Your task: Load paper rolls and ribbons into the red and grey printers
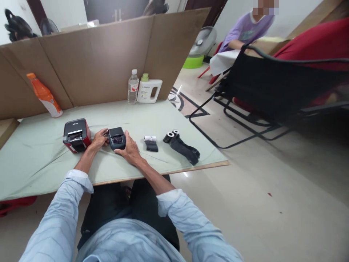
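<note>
My right hand (131, 148) grips a small dark label printer (116, 134) from its right side, the thumb lying along the front lower edge. At the printer's left side, the fingers of my left hand (99, 139) are bent against it; their tips are partly hidden. Just left of that hand stands a larger black and red label printer (76, 131) with a dark strip at its front. To the right of my right hand lies a small white-cored roll (149, 138) with a short black strip. Farther right are two black ribbon rolls (170, 135) with a long black tail (187, 150).
A cardboard panel (95, 58) stands along the back of the cloth-covered table (109, 167). Before it are an orange bottle (45, 95), a clear water bottle (133, 87) and a white jug (148, 91). A black folding chair (267, 83), a fan (204, 40) and a seated person (249, 27) are at right.
</note>
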Demonstrator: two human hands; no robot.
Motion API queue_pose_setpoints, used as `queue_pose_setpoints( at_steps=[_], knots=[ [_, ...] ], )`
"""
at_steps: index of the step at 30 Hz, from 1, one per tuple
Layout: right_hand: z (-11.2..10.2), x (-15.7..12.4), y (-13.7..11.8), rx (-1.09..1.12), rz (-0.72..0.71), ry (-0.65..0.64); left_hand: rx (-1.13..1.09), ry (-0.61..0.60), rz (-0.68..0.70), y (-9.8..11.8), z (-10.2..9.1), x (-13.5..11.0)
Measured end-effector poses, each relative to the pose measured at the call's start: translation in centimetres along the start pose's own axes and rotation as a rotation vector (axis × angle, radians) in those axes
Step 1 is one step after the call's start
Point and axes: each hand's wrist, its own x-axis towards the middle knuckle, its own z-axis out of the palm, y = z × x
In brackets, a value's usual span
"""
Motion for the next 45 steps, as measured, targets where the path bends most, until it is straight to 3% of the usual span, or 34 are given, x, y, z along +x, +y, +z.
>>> queue_pose_setpoints(
  at_steps=[5,12,25,32,36,39,45],
  knots=[
    [0.0,0.2,-0.1,0.005,-0.015,-0.005,-0.061,-0.058,0.054,-0.4,-0.7,-0.3],
    [0.2,0.2,0.3,0.014,-0.063,0.031,-0.011,-0.038,0.098,-0.1,-0.9,0.2],
    [0.1,0.2,0.5,0.019,-0.101,0.046,0.035,0.200,0.250,-0.1,-0.1,2.7],
    [-0.1,0.4,0.6,0.046,-0.119,0.051,0.056,0.026,0.211,-0.5,-0.2,2.7],
    [-0.4,0.9,0.5,0.063,-0.176,0.062,0.124,-0.067,0.284,-1.2,-1.1,2.0],
    [-0.6,1.7,0.6,0.040,-0.203,0.069,0.188,-0.094,0.358,-1.6,-1.8,1.4],
    [-0.7,3.8,0.6,-0.030,-0.259,0.072,0.326,-0.123,0.346,-1.8,-2.4,0.4]
  ],
)
